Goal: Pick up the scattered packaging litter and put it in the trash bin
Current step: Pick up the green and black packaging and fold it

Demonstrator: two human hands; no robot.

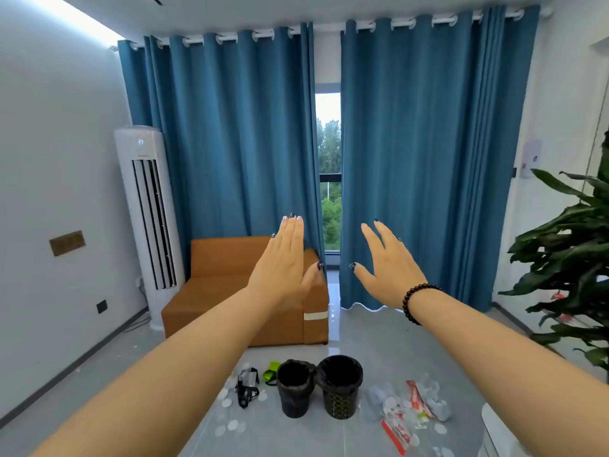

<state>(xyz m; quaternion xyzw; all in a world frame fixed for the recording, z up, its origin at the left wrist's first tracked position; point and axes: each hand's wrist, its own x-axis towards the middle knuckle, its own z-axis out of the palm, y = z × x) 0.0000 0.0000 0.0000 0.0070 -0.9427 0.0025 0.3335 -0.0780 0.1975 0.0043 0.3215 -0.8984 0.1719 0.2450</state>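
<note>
Blue curtains [237,143] fill the upper middle of the frame, parted by a narrow strip of window. A white standing air conditioner [148,222] rises at the left, with an orange sofa [227,291] just to its right at mid-frame, and a dark leafy plant [573,258] crowds the right edge. The grey floor [389,354] spreads across the bottom.

Two black-lined trash bins [339,387] stand side by side, touching, at the lower centre. The packaging litter [412,407] lies scattered on the floor to the right of them: red and white wrappers and clear plastic scraps. More lies to the left of the bins: a clear packet with black straps [247,385], a green piece [271,372] beside the left bin, and pale round discs [232,425].

My left hand [283,265] is raised at centre frame, fingers straight and pressed together, holding nothing. My right hand [389,268], with a bead bracelet [416,300] at the wrist, is raised just beside it, fingers spread wide and empty. Both hang in the air well above the litter, touching nothing.
</note>
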